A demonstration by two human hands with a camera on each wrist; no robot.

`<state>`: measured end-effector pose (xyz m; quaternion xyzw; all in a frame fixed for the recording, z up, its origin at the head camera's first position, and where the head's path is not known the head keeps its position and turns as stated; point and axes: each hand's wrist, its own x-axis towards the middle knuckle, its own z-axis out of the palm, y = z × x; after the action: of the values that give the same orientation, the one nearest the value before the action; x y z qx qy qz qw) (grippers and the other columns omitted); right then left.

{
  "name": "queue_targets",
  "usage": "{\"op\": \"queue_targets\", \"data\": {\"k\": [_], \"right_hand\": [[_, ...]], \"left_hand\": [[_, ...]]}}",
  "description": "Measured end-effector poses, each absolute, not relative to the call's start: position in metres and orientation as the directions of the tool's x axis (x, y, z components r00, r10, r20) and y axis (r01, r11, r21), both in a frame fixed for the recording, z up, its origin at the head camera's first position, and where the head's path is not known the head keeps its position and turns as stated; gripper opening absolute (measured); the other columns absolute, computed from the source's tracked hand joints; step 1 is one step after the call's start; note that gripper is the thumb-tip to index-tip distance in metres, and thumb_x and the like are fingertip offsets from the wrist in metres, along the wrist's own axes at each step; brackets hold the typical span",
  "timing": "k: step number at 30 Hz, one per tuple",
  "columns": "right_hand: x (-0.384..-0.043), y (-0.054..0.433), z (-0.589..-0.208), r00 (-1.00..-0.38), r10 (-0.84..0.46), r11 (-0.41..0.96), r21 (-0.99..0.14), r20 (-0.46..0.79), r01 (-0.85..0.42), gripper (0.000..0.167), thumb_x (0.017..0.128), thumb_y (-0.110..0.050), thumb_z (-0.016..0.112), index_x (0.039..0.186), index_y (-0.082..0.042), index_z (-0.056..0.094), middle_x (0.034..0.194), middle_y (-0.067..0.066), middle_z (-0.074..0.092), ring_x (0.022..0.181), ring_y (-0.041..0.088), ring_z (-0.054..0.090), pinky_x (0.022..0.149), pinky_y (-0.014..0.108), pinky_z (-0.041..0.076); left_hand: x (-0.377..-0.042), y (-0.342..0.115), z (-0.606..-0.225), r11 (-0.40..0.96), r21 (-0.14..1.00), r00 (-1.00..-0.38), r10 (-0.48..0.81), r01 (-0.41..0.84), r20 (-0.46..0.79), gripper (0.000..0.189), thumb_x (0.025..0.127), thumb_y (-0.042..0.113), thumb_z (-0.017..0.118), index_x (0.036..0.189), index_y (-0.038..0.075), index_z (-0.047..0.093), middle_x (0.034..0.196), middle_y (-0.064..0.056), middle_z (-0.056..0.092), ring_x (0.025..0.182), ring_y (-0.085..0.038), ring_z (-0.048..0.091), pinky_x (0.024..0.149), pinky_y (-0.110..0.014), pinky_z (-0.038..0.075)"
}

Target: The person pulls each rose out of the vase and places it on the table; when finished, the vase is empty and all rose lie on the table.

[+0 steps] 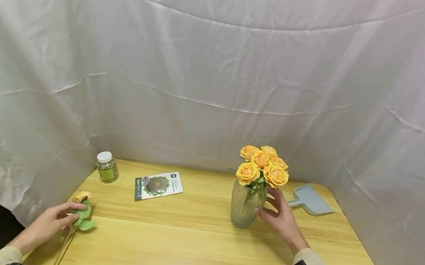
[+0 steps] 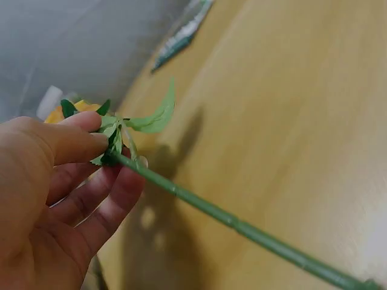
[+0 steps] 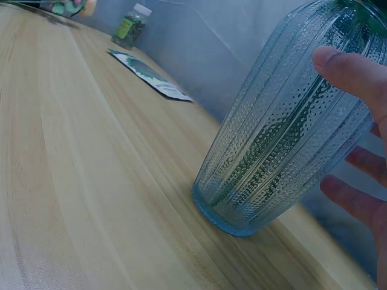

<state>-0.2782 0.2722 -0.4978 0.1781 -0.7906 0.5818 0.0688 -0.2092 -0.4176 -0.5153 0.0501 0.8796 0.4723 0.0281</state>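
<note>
At the table's left, my left hand (image 1: 48, 223) pinches the stem of a single yellow rose (image 1: 83, 197) just below its bloom, among the leaves. In the left wrist view the long green rose stem (image 2: 236, 223) slants away to the lower right. A ribbed clear glass vase (image 1: 241, 210) stands upright on the right half of the table, with several yellow roses (image 1: 261, 159) in it. My right hand (image 1: 282, 220) holds the vase from its right side. The right wrist view has the thumb on the near glass and the other fingers partly hidden behind it.
A white-lidded jar (image 1: 107, 168) stands at the back left of the wooden table (image 1: 170, 248). Right of it lies a printed packet (image 1: 158, 186). A grey-blue dustpan (image 1: 311, 199) lies behind the right hand. Pale curtains (image 1: 217, 86) close off the back and sides.
</note>
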Motion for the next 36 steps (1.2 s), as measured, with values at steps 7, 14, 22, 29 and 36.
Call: {"op": "queue_targets", "data": {"k": [7, 14, 22, 29, 36], "right_hand": [[-0.277, 0.272, -0.497, -0.933, -0.194, 0.260, -0.901, 0.303, -0.347, 0.091, 0.101, -0.010, 0.079, 0.173, -0.016, 0.024, 0.176, 0.021, 0.028, 0.138, 0.000, 0.050, 0.106, 0.017, 0.056], [-0.278, 0.272, -0.498, -0.924, -0.203, 0.247, -0.896, 0.323, -0.368, 0.091, 0.101, -0.008, 0.078, 0.173, -0.016, 0.023, 0.175, 0.021, 0.029, 0.135, -0.009, 0.052, 0.105, 0.017, 0.056], [-0.278, 0.272, -0.498, -0.927, -0.196, 0.257, -0.896, 0.319, -0.363, 0.092, 0.101, -0.009, 0.079, 0.174, -0.016, 0.023, 0.176, 0.022, 0.029, 0.134, -0.010, 0.052, 0.105, 0.016, 0.056], [-0.278, 0.272, -0.498, -0.927, -0.195, 0.259, -0.895, 0.320, -0.363, 0.091, 0.101, -0.009, 0.079, 0.173, -0.015, 0.024, 0.175, 0.022, 0.029, 0.134, -0.011, 0.052, 0.105, 0.016, 0.056], [-0.278, 0.272, -0.497, -0.920, -0.203, 0.251, -0.891, 0.335, -0.379, 0.090, 0.101, -0.008, 0.079, 0.173, -0.015, 0.025, 0.175, 0.022, 0.029, 0.134, -0.009, 0.052, 0.106, 0.017, 0.056]], "left_hand": [[-0.208, -0.422, -0.532, 0.542, 0.840, -0.983, 0.152, -0.007, -0.107, 0.048, 0.113, 0.019, 0.061, 0.147, -0.014, 0.054, 0.158, -0.047, 0.038, 0.084, -0.010, 0.066, 0.067, -0.035, 0.064], [-0.204, -0.419, -0.536, 0.579, 0.814, -0.989, 0.140, 0.051, -0.038, 0.041, 0.111, 0.018, 0.065, 0.141, -0.011, 0.062, 0.135, 0.012, 0.068, 0.074, -0.014, 0.064, 0.064, -0.033, 0.061], [-0.202, -0.412, -0.528, 0.702, 0.712, -0.998, 0.035, -0.008, -0.046, 0.035, 0.111, 0.025, 0.066, 0.137, 0.002, 0.067, 0.152, -0.035, 0.056, 0.083, -0.004, 0.067, 0.064, -0.030, 0.060], [-0.197, -0.417, -0.522, 0.784, 0.621, -0.999, -0.026, 0.003, 0.038, 0.029, 0.108, 0.035, 0.071, 0.127, 0.012, 0.069, 0.138, -0.023, 0.068, 0.083, -0.001, 0.067, 0.062, -0.028, 0.056], [-0.197, -0.415, -0.511, 0.831, 0.530, -0.952, -0.004, 0.166, 0.305, 0.021, 0.103, 0.020, 0.078, 0.121, 0.010, 0.075, 0.112, -0.012, 0.071, 0.079, 0.007, 0.057, 0.062, -0.023, 0.048]]}}
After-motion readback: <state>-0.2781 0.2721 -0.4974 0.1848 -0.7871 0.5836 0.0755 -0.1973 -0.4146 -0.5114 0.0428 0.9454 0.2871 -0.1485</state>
